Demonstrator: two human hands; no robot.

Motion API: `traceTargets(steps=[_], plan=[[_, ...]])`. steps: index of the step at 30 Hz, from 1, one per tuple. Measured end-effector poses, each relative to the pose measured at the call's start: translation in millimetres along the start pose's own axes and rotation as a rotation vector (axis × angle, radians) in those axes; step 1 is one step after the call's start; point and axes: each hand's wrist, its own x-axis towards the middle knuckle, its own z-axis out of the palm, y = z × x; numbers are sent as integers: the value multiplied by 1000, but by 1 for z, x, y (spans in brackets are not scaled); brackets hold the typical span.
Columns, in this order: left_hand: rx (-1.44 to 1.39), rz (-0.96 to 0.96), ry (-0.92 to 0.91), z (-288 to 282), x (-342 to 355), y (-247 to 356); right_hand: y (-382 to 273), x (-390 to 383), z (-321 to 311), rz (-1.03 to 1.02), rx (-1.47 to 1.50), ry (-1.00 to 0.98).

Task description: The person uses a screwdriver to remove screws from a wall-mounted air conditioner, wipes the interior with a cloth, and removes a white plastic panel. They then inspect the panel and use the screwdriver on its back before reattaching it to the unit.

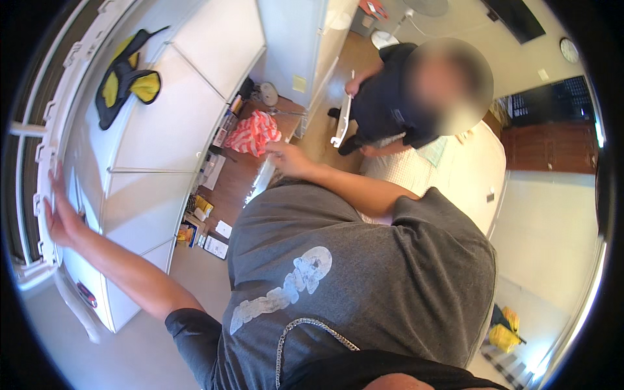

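White and notched, a long rail runs down the left side of our view, and our left hand is at it, the fingers spread and the tips seeming to rest against its inner side. Our right hand is near the middle, over the edge of the brown desk, its fingers curled at the upper end of a pale strip; we cannot tell whether they pinch it or only lie against it. Just beyond these fingers we see a striped bag, red and white, on the desk. Between our two hands stands the white cabinet, with a black and yellow item near its far end. Small boxes are gathered near the foot of the cabinet. Across from us, a co-worker in dark clothes has one hand at the upper end of a white strip, well apart from our own hands. Behind our right arm we have the bed with its cream cover, and a clock hangs on the wall at upper right
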Motion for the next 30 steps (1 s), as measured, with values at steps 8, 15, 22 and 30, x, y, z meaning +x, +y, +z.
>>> traceTargets(steps=[8, 15, 22, 30], plan=[[427, 108, 12, 2, -8, -25, 162, -154, -91, 511, -349, 508], [821, 79, -255, -17, -42, -70, 57, -58, -165, 287, 90, 918], [1184, 132, -189, -76, -116, -172, -83, -3, -277, -362, -1030, 115], [1404, -82, -129, -98, -189, -172, -191, 43, -274, -619, -1076, -340]])
